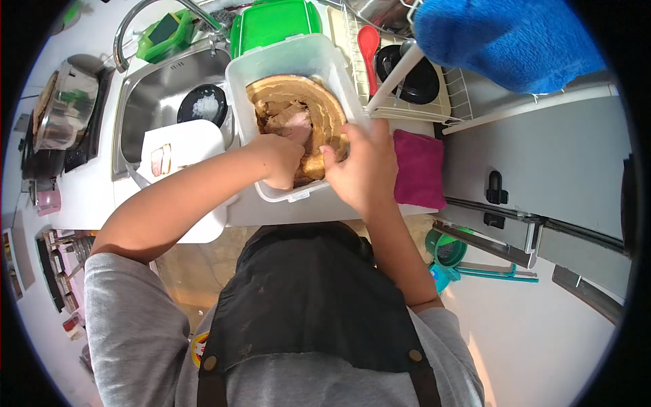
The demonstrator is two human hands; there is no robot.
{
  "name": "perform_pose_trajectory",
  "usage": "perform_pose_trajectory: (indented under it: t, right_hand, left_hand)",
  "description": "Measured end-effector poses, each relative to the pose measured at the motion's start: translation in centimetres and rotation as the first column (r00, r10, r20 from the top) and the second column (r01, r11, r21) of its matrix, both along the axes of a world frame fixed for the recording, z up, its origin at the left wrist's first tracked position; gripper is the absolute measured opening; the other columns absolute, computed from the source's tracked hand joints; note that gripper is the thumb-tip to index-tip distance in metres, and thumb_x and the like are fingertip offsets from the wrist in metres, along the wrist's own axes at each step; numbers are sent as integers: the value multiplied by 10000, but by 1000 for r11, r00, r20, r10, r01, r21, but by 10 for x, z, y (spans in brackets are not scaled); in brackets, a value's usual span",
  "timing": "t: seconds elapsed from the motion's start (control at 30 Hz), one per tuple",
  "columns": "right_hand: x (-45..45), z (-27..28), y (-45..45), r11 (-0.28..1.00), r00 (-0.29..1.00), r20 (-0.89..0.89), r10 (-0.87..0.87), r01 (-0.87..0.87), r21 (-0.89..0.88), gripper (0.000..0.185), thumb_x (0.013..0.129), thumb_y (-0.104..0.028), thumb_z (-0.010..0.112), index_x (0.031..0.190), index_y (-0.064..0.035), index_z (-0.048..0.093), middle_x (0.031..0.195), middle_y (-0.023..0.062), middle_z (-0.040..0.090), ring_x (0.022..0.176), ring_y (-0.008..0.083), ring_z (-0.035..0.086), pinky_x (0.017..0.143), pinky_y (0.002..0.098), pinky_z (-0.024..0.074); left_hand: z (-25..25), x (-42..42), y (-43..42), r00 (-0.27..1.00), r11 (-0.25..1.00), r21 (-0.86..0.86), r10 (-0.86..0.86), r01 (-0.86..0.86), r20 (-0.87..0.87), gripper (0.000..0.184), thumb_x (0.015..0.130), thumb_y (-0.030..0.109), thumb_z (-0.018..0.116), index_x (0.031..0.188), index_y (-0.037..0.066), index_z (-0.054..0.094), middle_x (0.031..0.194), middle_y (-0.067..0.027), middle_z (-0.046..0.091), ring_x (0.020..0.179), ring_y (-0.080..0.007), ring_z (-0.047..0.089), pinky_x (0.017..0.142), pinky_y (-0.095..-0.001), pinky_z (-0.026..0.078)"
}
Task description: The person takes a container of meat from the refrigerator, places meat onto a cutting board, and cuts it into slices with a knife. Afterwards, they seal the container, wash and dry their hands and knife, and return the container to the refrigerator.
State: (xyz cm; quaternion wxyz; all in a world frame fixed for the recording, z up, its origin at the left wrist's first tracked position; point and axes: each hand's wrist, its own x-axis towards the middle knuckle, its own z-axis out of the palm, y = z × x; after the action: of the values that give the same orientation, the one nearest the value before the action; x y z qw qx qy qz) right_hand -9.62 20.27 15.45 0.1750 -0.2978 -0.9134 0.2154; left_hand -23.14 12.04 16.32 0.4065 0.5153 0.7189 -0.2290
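A clear plastic container (237,74) stands on the counter in front of me, with a large curved slab of brown meat (324,102) inside. Paler, pinkish meat (296,125) shows in its middle. My left hand (279,160) reaches into the container, its fingers curled down on the meat and their tips hidden. At the container's right side is my right hand (366,163), thumb and forefinger bent over the rim onto the meat's edge. On a white cutting board (203,139) to the left lie a small slice of meat (161,160) and a knife (137,176).
Behind the board is a steel sink (146,91) holding a black dish (192,112). A green lid (274,27) lies behind the container. To the right are a dish rack (458,91) with a red spoon (368,51), a magenta cloth (418,168) and a hanging blue towel (508,41).
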Motion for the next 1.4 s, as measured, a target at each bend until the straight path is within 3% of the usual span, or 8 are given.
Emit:
perform_pose_trajectory:
  t: [0.23, 0.43, 0.77, 0.87, 1.07, 1.2, 1.27, 1.4]
  right_hand:
    - [2, 1, -1, 1000, 1000, -24, 0, 0, -14, 301, 674, -231, 686, 855, -6, 602, 984, 174, 437, 887, 349, 509, 672, 433, 489]
    - [-1, 6, -4, 999, 999, 28, -37, 38, -34, 295, 678, -237, 693, 912, -64, 645, 965, 164, 459, 884, 372, 525, 723, 447, 470]
    - [4, 4, -6, 999, 1000, 21, -2, 3, -40, 286, 685, -233, 666, 863, -17, 610, 968, 171, 430, 902, 357, 511, 678, 440, 485]
    - [4, 2, -7, 1000, 1000, 5, 9, -9, -17, 274, 680, -230, 670, 846, -19, 613, 972, 169, 432, 896, 358, 511, 680, 437, 486]
    - [5, 3, -4, 999, 1000, -5, 20, -20, -38, 273, 682, -239, 669, 850, -29, 620, 973, 166, 436, 896, 363, 510, 682, 437, 484]
    - [8, 3, -2, 998, 1000, -12, 29, -30, -57, 277, 689, -233, 663, 883, -39, 627, 977, 166, 439, 897, 366, 509, 709, 445, 474]
    - [8, 2, -1, 998, 999, -37, 25, -27, -59, 279, 691, -231, 662, 895, -43, 629, 979, 166, 442, 900, 366, 508, 719, 446, 470]
    - [9, -2, -1, 998, 997, -71, 25, -29, -57, 273, 694, -228, 668, 907, -62, 623, 971, 161, 457, 902, 359, 511, 725, 441, 464]
  left_hand:
    - [-1, -3, 0, 959, 976, -56, 219, -212, 179, 784, 745, 397, 638, 1334, -12, 320, 1150, -250, 550, 1055, -356, 549, 871, -384, 437]
    - [-16, 14, -1, 965, 964, -45, 263, -262, -2, 793, 782, 384, 623, 1343, -22, 237, 1121, -236, 566, 1069, -347, 540, 876, -375, 433]
    - [-16, 6, -7, 849, 887, 137, 363, -441, 383, 645, 737, 285, 693, 1275, 63, 415, 1106, -177, 581, 1022, -302, 567, 831, -367, 455]
    - [-20, 10, -8, 929, 907, 218, 330, -362, 168, 585, 716, 359, 680, 1181, 42, 522, 1059, -160, 610, 986, -297, 587, 803, -365, 469]
    - [25, 10, 12, 961, 960, -32, 277, -277, 10, 454, 703, 464, 581, 841, 44, 687, 710, -83, 665, 742, -220, 652, 716, -322, 497]
    - [81, -8, 3, 981, 952, 285, 149, -109, -123, 276, 631, 310, 677, 816, 106, 702, 678, -68, 653, 681, -233, 640, 683, -317, 499]
    - [94, -26, -20, 988, 578, 805, 17, -133, 151, 277, 549, 125, 729, 822, 89, 689, 826, -76, 666, 774, -276, 617, 694, -337, 500]
    - [81, -28, -54, 995, 135, 991, -102, -2, 16, 327, 561, 42, 731, 878, 123, 727, 897, -30, 681, 934, -242, 608, 787, -357, 492]
